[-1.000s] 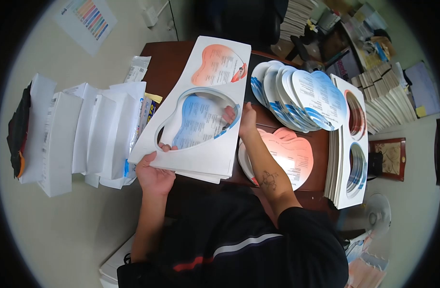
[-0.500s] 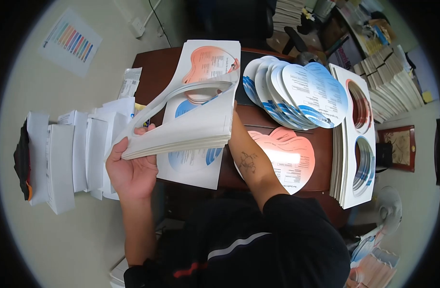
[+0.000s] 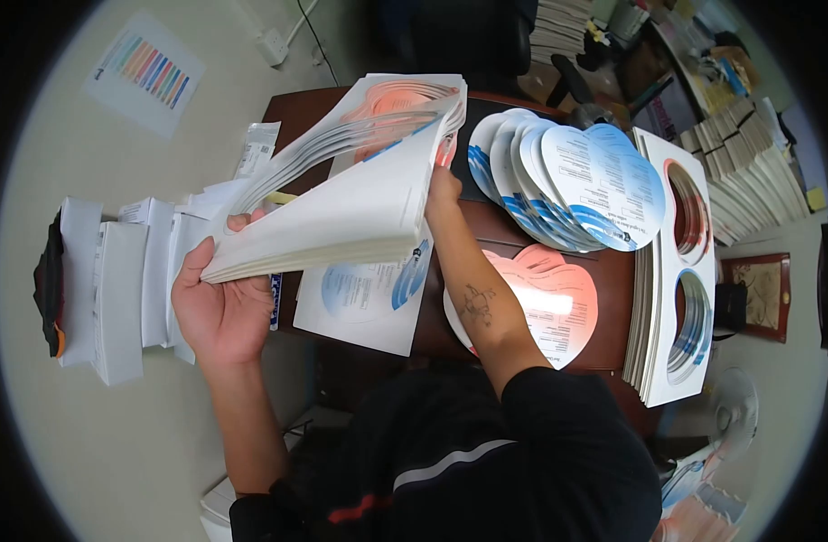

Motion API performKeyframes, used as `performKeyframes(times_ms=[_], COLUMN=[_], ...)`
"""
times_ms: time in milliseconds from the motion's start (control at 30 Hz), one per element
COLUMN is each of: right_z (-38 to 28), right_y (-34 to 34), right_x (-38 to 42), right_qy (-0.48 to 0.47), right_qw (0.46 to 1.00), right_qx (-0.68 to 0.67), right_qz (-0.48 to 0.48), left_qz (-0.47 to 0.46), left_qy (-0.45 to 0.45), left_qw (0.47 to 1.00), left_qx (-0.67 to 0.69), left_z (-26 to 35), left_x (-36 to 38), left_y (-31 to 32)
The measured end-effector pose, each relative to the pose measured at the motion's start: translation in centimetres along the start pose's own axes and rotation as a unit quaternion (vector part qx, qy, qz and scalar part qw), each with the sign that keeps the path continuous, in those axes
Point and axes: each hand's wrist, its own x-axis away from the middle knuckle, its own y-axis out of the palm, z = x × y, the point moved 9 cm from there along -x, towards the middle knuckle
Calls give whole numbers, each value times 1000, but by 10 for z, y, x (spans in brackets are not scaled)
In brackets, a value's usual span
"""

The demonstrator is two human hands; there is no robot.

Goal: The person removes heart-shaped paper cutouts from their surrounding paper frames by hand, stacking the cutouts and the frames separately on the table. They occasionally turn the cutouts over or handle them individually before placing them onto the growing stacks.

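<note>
A bent stack of white die-cut paper sheets (image 3: 341, 221) is raised and tilted over the desk, its layers fanned apart around a large curved opening. My left hand (image 3: 219, 312) is closed on the left end, thumb on top and fingers underneath. My right hand (image 3: 444, 188) is closed at the right edge of the same stack; its fingertips are hidden by the paper. Beneath lies a printed sheet (image 3: 355, 307) with a blue shape on it. Red printed cut-outs (image 3: 558, 312) rest beside my right forearm, and a fanned pile of blue-and-white cut-outs (image 3: 581, 181) lies beyond them.
On the desk's right stands a thick stack of sheets with round holes (image 3: 653, 271). White boxes or packets (image 3: 120, 289) line the left side. A black chair (image 3: 463, 36) is behind the dark desk (image 3: 292, 113), and paper piles (image 3: 748, 163) are at the far right.
My left hand has moved left and slightly down with its end of the stack. The sheets have spread further apart around the opening, and the view has shifted a little.
</note>
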Motion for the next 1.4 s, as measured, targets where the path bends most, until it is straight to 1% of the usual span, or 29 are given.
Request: performKeyframes(times_ms=[67,100,167,200,233,300,400,500,533,600,633,667,767,867,900,933,967,1033,1067,1167,1200,1233,1300,1333,1400], right_z=[-10,-26,-64,-85,-87,-68,-80,-94,-96,-110,-120,-130,-175,-231,-248,-265,-282,-312,-326,-372,-389,-404,-433,-449,-483], right_y=[10,27,68,99,105,93,119,165,176,196,200,202,185,145,127,112,95,53,31,-14,-30,-46,-76,-92,-119], right_x=[-3,10,58,62,54,10,28,73,91,139,162,185,275,359,387,419,446,488,511,549,560,571,578,579,581], right_qy=[64,81,116,79,90,108,35,-74,-84,-114,-123,-133,-162,-254,-282,-281,-286,-336,-362,-448,-482,-511,-501,-493,-500], right_qw=[997,988,951,913,929,960,942,899,887,856,845,834,791,742,728,740,751,721,707,664,661,655,676,687,679], right_qx=[-26,-53,-104,-140,-87,79,148,181,192,222,214,204,171,199,225,219,212,220,222,274,303,332,333,332,343], right_qz=[-43,-119,-268,-376,-348,-246,-299,-393,-411,-453,-474,-495,-565,-588,-583,-571,-556,-565,-566,-532,-490,-446,-425,-418,-413], left_qz=[-9,-6,1,69,55,28,24,162,134,116,103,76,86,-49,-76,-93,-120,-106,-160,-83,-125,-155,-190,-200,-219], left_qy=[-21,-9,15,46,32,4,-19,45,35,36,38,19,99,45,48,11,-27,8,-24,50,60,102,80,79,80], left_qw=[1000,999,996,990,991,991,994,983,989,992,994,995,981,995,984,965,934,877,862,840,831,819,836,833,827], left_qx=[-18,-42,-90,-110,-117,-131,-108,-74,-50,-34,-26,-61,-143,-70,-154,-246,-334,-469,-481,-534,-539,-544,-509,-509,-512], left_z=[3,4,2,2,-5,-19,-23,-33,-39,-56,-63,-69,-64,-58,-55,-59,-70,-107,-140,-193,-218,-236,-281,-302,-343], left_x=[2,5,14,21,26,34,41,52,51,57,58,62,94,123,129,134,135,131,133,129,132,131,133,132,129], left_y=[-6,-15,-39,-60,-73,-109,-190,-257,-273,-271,-268,-264,-246,-216,-206,-196,-182,-138,-105,-105,-93,-88,-68,-60,-45])
